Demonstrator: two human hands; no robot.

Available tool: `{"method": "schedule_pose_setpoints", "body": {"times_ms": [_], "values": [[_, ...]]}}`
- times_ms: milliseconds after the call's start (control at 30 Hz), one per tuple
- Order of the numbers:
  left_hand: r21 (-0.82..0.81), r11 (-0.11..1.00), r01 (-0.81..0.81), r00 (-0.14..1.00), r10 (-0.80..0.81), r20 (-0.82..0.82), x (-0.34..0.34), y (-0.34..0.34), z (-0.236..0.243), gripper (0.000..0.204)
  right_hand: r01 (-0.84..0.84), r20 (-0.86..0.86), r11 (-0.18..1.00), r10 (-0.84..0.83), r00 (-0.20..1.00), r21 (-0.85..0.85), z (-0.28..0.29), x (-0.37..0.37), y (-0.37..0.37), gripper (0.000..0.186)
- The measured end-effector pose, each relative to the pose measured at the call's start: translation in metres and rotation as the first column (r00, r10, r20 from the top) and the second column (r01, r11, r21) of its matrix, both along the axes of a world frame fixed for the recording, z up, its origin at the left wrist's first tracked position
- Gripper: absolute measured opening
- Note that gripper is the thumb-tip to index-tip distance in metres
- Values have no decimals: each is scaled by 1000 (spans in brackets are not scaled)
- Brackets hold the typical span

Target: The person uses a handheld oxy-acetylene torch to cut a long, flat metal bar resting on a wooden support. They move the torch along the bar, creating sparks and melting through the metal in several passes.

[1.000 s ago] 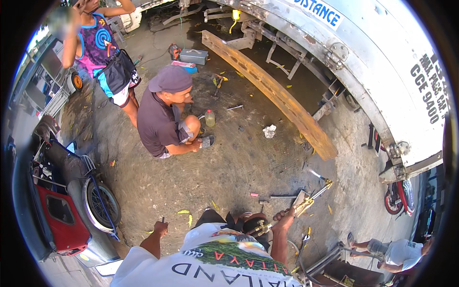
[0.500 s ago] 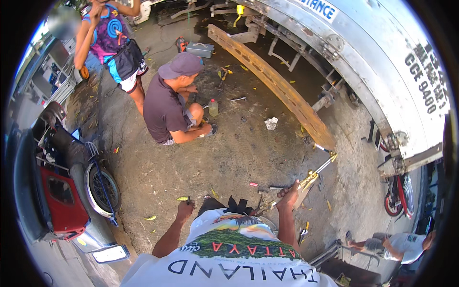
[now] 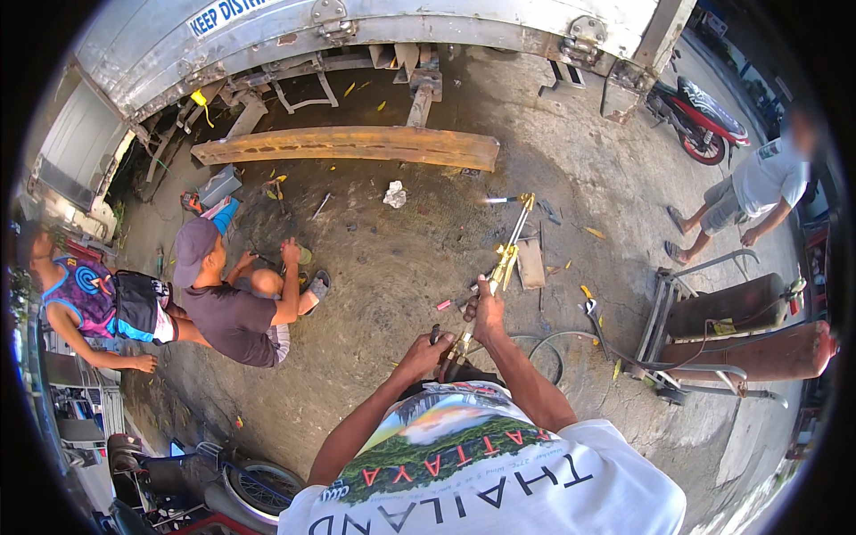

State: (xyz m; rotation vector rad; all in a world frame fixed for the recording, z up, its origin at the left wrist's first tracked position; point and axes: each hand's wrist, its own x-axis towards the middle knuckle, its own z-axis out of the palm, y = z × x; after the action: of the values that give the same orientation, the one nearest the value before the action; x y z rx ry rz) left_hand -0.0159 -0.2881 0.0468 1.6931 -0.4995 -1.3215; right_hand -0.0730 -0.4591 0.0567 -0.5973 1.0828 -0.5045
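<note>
Your left hand [image 3: 423, 358] has swung in beside the rear of the long, brass-coloured metal torch [image 3: 506, 259], fingers folded around a small dark stick [image 3: 435, 334]; whether it also touches the torch, I cannot tell. Your right hand [image 3: 486, 312] wraps closed round the torch's body. Its head, with a pale flame [image 3: 499, 200], sits near the right end of the long, rusty orange-brown steel beam [image 3: 348, 145] on the grey concrete ground [image 3: 383, 267].

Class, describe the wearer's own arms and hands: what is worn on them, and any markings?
The left hand and right hand are ungloved, and the forearms are bare, with no watch, band or cable visible on them. Above them is a white shirt with a colourful landscape print and lettering across the front.
</note>
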Motion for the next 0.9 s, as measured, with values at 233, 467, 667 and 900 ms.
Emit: {"method": "schedule_pose_setpoints", "body": {"times_ms": [233,467,667,900], "values": [[137,988,-76,992,89,-89,-5,-10,-47,44,91,24,995,-93,995,44,-9,-19,-14,37],[-26,999,-20,996,22,82,-11,-11,-41,50,95,7,995,-95,995,44,-9,-20,-18,41],[48,999,-26,996,30,-87,-4,-13,-17,48,51,30,998,-53,998,41,-8,-16,-16,41],[31,999,6,996,-3,-91,6,6,10,48,57,-3,998,-57,998,21,-11,-7,1,40]]}}
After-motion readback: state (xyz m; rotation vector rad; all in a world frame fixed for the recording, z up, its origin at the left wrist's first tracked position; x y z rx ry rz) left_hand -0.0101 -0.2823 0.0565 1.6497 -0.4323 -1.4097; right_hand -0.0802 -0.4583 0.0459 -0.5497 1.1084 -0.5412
